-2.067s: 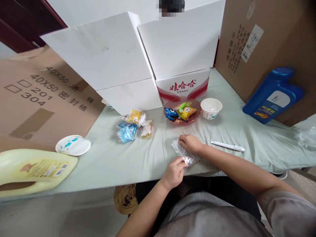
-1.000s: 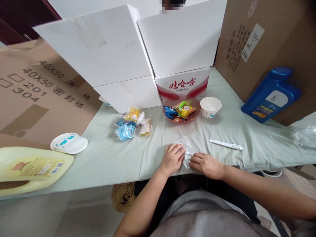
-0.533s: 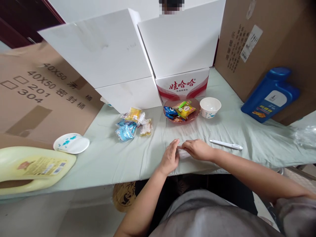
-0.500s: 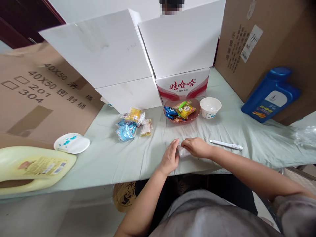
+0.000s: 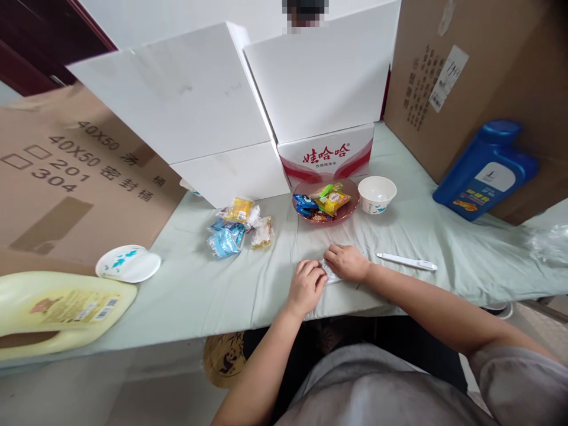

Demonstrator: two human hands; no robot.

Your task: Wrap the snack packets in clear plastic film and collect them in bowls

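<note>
A small crumpled piece of clear plastic (image 5: 331, 273) lies on the cloth near the table's front edge, mostly covered by my hands. My left hand (image 5: 305, 288) has its fingers curled and closed on the plastic's left side. From the right, my right hand (image 5: 347, 262) is bent over its upper part with the fingers closed on it. Beyond them stands a pink glass bowl (image 5: 326, 220) holding several wrapped snacks (image 5: 331, 200). A white utility knife (image 5: 408, 261) rests to the right of my right hand.
A heap of wrapped snacks (image 5: 233, 228) lies left of the bowl. A paper bowl (image 5: 377, 195) stands right of it, and another paper bowl (image 5: 128, 264) lies tipped at left. A yellow jug (image 5: 89, 307), blue bottle (image 5: 486, 171), white boxes (image 5: 177, 94) and brown cartons (image 5: 89, 171) surround the table.
My left hand's raised fingers have bent down onto the plastic. The right hand has shifted slightly and now lies flatter over it. The other things keep their places.
</note>
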